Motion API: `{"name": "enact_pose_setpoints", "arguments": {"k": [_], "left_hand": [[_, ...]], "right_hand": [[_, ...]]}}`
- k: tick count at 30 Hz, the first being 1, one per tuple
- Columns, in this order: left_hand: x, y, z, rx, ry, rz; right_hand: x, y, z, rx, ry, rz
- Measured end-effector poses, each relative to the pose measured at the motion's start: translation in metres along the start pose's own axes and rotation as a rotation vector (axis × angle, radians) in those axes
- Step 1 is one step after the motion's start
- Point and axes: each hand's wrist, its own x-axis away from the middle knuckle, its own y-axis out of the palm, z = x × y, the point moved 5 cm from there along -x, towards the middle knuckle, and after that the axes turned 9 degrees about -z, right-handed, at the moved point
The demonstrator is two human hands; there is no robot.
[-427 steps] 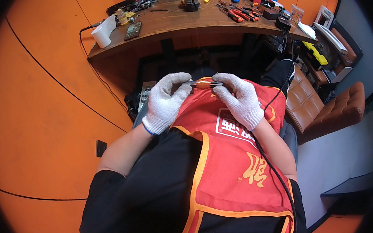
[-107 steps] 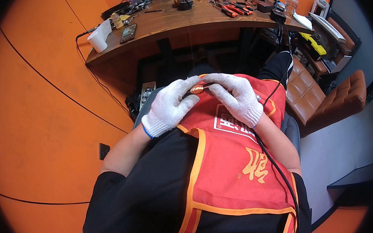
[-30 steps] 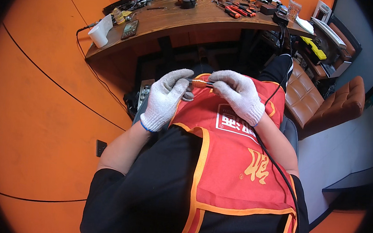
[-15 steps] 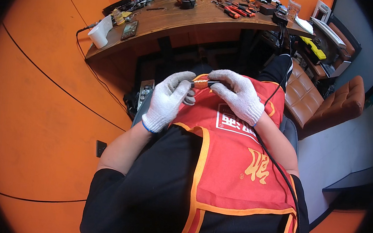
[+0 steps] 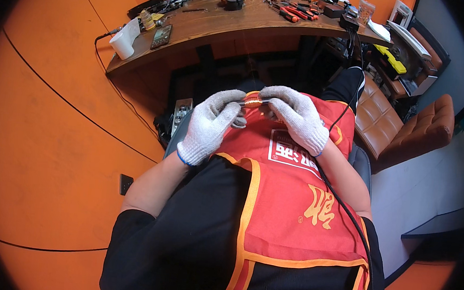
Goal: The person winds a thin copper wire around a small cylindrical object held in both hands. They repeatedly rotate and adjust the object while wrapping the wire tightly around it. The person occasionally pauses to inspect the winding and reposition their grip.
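Note:
Both my hands wear white knit gloves and meet above my lap, over a red apron (image 5: pixel 308 216) with yellow edging. Between them is a small copper-wire coil (image 5: pixel 253 101), shiny orange, with dark ends. My left hand (image 5: pixel 212 119) pinches its left end with thumb and fingers. At the other end, my right hand (image 5: pixel 297 114) is closed with thumb and fingertips. The gloves cover both ends, so only the wound middle shows fully. A very faint thin strand seems to run up from the coil toward the desk.
Beyond my hands, a curved wooden desk (image 5: pixel 208 27) carries red-handled pliers (image 5: pixel 291 13), a white paper roll (image 5: pixel 123 43), a phone (image 5: pixel 162 37) and a tape-like dark spool (image 5: pixel 233 2). A black cable (image 5: pixel 342 203) passes my right forearm. A brown chair (image 5: pixel 408 126) stands right.
The coil has turned slightly between my fingers and its copper winding now catches more light. My right fingers have shifted a little; both hands stay in nearly the same place.

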Motion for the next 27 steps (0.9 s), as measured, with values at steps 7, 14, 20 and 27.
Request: {"name": "enact_pose_setpoints", "arguments": {"k": [7,14,20,27], "left_hand": [[-0.0005,0.0018,-0.0001,-0.108,0.042,0.066],[-0.0023,0.0019,0.0041,-0.284,0.141,0.083],[-0.0013,-0.0021,-0.0012,-0.150,-0.014,0.086],[-0.0034,-0.0034,0.0002,-0.230,0.133,0.098]], "right_hand": [[0.0007,0.0013,-0.0011,0.051,0.059,0.019],[0.0012,-0.0017,0.0045,-0.044,0.138,-0.062],[-0.0005,0.0022,0.0024,0.032,0.042,-0.015],[-0.0016,0.0009,0.0064,-0.064,0.133,-0.030]]}}
